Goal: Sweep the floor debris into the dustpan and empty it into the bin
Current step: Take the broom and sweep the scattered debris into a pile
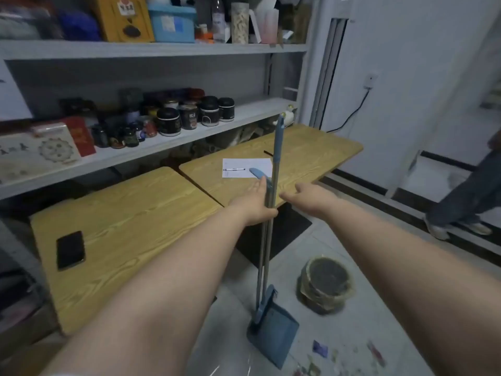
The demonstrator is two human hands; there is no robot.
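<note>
A blue dustpan stands upright on the grey floor, its thin metal handle ending in a curved blue grip. Beside it rises the taller broom handle with a blue upper sleeve; the broom head is hidden behind the pan. My left hand holds both poles together, thumb hooked around them and fingers stretched forward. Just right of the poles, my right hand is open and touches nothing. Coloured paper scraps lie on the floor at the lower right. A round bin with a bag liner sits right of the dustpan.
Two low wooden tables stand to the left and ahead, one with a phone, the other with paper and a pen. Shelves of jars lie behind. Another person's legs stand at the right by a doorway.
</note>
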